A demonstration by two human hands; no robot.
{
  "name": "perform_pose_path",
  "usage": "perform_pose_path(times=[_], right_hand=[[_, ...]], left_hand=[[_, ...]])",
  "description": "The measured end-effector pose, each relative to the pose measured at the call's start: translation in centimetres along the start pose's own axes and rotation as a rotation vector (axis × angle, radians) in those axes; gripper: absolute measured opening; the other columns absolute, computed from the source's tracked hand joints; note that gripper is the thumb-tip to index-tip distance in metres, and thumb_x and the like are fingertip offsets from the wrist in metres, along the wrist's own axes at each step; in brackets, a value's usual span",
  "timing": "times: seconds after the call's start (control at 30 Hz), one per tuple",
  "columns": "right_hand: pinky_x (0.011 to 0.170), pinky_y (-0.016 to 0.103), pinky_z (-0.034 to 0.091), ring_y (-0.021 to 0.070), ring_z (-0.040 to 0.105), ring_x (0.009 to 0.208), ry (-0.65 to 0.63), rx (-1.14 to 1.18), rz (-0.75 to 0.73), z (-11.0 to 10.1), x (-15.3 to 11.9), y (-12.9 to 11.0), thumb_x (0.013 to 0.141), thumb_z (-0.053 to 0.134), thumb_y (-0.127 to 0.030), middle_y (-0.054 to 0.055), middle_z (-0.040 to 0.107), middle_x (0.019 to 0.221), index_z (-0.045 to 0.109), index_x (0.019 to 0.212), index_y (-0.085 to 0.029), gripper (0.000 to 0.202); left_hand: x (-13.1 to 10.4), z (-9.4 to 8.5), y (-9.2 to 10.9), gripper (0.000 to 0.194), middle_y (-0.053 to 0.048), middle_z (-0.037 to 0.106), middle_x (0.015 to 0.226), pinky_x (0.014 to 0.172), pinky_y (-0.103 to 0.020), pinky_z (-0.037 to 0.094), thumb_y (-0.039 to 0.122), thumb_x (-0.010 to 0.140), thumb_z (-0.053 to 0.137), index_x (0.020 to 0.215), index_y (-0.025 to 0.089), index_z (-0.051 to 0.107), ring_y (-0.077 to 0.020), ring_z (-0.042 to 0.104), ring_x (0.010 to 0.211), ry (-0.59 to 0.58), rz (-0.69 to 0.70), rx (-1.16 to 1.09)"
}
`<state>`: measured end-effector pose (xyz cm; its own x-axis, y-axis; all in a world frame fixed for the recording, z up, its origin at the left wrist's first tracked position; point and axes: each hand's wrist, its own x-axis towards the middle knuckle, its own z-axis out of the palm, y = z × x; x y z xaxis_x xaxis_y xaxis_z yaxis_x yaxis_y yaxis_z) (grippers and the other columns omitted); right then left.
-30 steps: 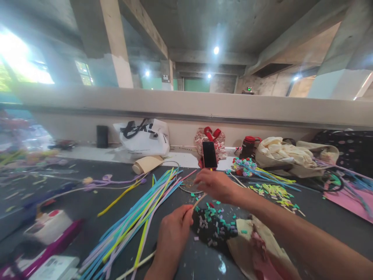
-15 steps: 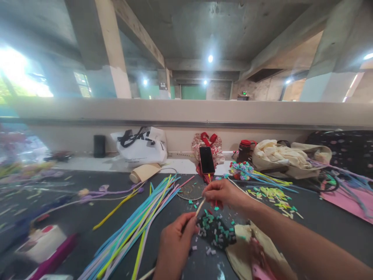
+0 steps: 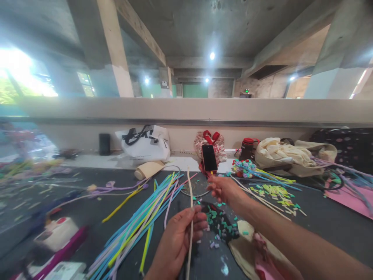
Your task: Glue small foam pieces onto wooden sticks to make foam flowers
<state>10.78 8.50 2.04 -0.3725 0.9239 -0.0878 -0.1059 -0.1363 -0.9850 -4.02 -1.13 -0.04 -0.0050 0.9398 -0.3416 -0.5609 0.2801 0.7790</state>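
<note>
My left hand (image 3: 182, 237) is closed on a thin cream cord (image 3: 191, 202), gripped between thumb and fingers. The cord runs up past the hand toward the back of the table and down out of the bottom of the view. Off to the cord's right, my right hand (image 3: 224, 189) hovers just below a phone (image 3: 209, 158), its fingers loosely bent and apart, with nothing visible in them. Small cut teal and lilac pieces (image 3: 221, 223) lie between and below the hands. Left of my left hand lies a bundle of blue, lilac and yellow cords (image 3: 140, 221).
A cream cloth (image 3: 244, 243) with a pink-handled tool (image 3: 265, 256) lies under my right forearm. Yellow cut pieces (image 3: 274, 192) are scattered at right. Along the back stand a white bag (image 3: 145, 146), a dark bottle (image 3: 247, 149) and a cream cloth bag (image 3: 282, 155).
My hands have moved apart. The right hand has let go of the cord's upper end and shifted right; the left hand holds the cord, with a longer length now showing above it.
</note>
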Motion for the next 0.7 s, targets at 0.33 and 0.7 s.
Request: perform_pose_path(times=[0.33, 0.7], right_hand=[[0.034, 0.017, 0.037, 0.0114, 0.055, 0.046, -0.339, -0.149, 0.119, 4.3, -3.2, 4.6, 0.069, 0.046, -0.061, 0.0, 0.059, 0.064, 0.058, 0.091, -0.017, 0.051], [0.034, 0.016, 0.023, 0.0037, 0.034, 0.032, 0.018, -0.58, -0.193, -2.5, -3.0, -5.5, 0.069, 0.057, -0.028, -0.008, 0.046, 0.039, 0.058, 0.057, -0.016, 0.017]], left_hand=[[0.0, -0.2, 0.4, 0.012, -0.006, 0.068, 0.067, 0.054, -0.021, 0.052, 0.018, 0.072, 0.058, 0.083, 0.012, 0.06, -0.0137, 0.064, 0.058, 0.063, 0.12, -0.175], [0.4, -1.1, 0.9, 0.023, -0.008, 0.065, 0.097, 0.071, -0.029, 0.049, 0.034, 0.07, 0.059, 0.083, 0.016, 0.063, -0.0216, 0.056, 0.097, 0.13, 0.264, -0.004]])
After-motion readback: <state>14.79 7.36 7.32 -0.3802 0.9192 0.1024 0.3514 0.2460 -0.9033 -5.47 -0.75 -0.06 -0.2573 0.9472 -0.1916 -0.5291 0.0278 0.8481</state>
